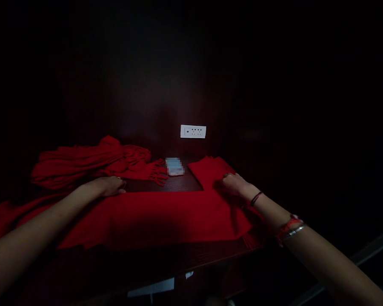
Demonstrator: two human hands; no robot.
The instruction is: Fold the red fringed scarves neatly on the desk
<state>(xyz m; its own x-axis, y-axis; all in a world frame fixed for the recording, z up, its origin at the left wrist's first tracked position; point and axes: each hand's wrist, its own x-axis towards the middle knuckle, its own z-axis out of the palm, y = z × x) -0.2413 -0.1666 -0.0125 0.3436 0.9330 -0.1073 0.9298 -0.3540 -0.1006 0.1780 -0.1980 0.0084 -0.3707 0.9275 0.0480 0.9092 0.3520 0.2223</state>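
Observation:
A red scarf [166, 216] lies spread lengthwise across the dark wooden surface, with fringe showing at its right end. My left hand [110, 185] is at the scarf's far edge, its fingers bent and closed at the cloth. Over the right end, my right hand [236, 184] has curled fingers pressed to the fabric; their tips are partly hidden. Just beyond that hand is a folded piece of red cloth [207, 168]; whether it joins the scarf I cannot tell. Behind my left hand sits a bunched red scarf [89, 163] with a fringed end.
A pale blue, blurred item [174, 166] rests between the red cloths. On the dark wall behind is a white power socket [193, 131]. The table's front edge [210, 257] runs below the scarf, with a pale flat item [151, 287] lower down. Deep shadow covers the sides.

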